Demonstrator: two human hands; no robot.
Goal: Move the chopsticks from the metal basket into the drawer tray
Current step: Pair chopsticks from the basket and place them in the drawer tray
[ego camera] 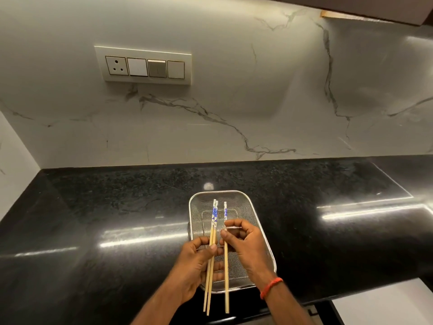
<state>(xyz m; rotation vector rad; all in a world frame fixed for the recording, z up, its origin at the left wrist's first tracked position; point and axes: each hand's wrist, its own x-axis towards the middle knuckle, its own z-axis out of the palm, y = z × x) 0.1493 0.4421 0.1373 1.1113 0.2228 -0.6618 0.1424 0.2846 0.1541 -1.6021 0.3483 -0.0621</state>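
Chopsticks: two gripped in left hand point(194, 261), one point(226, 266) pinched in right hand point(243, 245), all lifted above metal basket point(260, 233), long axes pointing away from person; drawer tray unseen.

Black countertop point(117, 207) — marble backsplash point(234, 102) — switch panel point(144, 66).

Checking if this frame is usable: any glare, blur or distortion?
Head view: bright glare streaks on the black counter; wide-angle bending curves its edge and the wall; the chopsticks, basket and both hands, left and right, stay fairly sharp, slightly soft.
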